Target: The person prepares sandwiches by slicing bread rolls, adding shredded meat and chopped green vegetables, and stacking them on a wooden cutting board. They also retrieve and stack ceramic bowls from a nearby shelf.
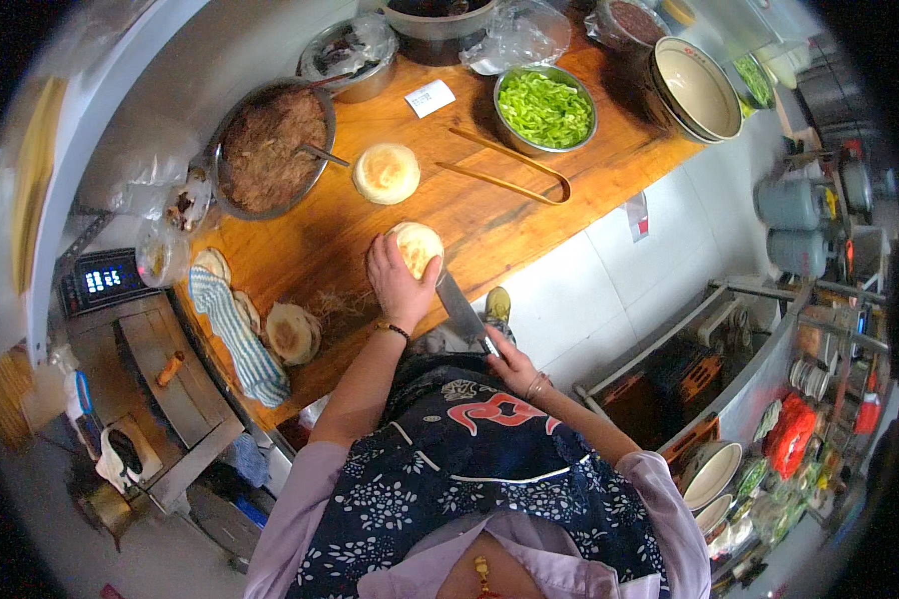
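Observation:
My left hand (401, 281) presses a round browned flatbread (418, 248) on the wooden table (344, 262), fingers and thumb around its sides. In my right hand (513, 363) is the handle of a kitchen knife (461, 307). The broad blade points up toward the bread, its tip at the bread's near right edge; whether it has entered the bread I cannot tell. Just beyond lies another flatbread (386, 174). To the left, a third flatbread (294, 333) sits beside a striped cloth (232, 329) that partly covers more bread.
Wooden tongs (524, 168) lie near a metal bowl of shredded lettuce (545, 108). A pan of chopped meat (273, 146) with a spoon stands back left, by a pot (352, 56) under plastic. Stacked bowls (697, 90) stand at the right end. The table's front edge is close.

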### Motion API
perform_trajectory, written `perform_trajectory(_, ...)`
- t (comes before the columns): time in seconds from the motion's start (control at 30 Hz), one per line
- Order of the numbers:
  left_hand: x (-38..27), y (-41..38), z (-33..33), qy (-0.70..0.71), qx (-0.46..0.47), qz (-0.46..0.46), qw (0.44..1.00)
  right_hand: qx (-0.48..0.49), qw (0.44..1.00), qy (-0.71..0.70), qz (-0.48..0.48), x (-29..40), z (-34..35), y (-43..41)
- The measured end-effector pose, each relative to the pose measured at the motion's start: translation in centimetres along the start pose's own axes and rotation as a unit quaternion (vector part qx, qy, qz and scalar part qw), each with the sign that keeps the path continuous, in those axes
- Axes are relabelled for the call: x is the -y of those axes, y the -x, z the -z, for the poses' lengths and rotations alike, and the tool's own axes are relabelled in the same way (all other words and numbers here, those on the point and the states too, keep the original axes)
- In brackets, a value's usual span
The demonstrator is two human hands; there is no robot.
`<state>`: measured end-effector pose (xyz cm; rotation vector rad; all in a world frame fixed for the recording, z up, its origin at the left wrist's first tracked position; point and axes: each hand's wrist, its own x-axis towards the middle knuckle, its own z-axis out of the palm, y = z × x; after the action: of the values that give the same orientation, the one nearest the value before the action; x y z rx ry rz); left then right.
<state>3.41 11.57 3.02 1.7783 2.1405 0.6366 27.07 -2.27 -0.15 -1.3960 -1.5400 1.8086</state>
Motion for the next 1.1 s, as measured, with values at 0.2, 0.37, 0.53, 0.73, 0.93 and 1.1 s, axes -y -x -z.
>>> perform_trajectory(0.2,-0.1,0.2,-0.7,0.015,-0.028,0.006,0.999,-0.035,0.998,0.013,0.053,0.7,-2.0,-3.2)
perform_trajectory(0.37,-0.6,0.2,-0.1,-0.003,0.01,0.028,1.0,-0.008,0.999,-0.026,-0.033,3.6,-2.7,-6.2)
perform_trajectory(0.53,-0.7,0.6,-0.9,0.008,-0.016,0.041,0.999,-0.004,0.998,-0.049,-0.032,4.4,-2.4,-6.4)
perform_trajectory(0.73,-0.2,0.4,-1.6,0.042,-0.036,0.034,0.998,-0.002,0.997,0.054,0.053,2.4,-1.4,-3.2)
perform_trajectory(0.93,-1.0,0.3,-1.0,0.03,-0.018,0.04,0.999,0.037,0.998,-0.015,-0.047,8.2,-1.8,-7.7)
perform_trajectory(1.1,-0.7,0.6,-1.5,0.039,-0.066,0.035,0.996,0.027,0.988,0.114,0.101,5.2,-1.1,-4.6)
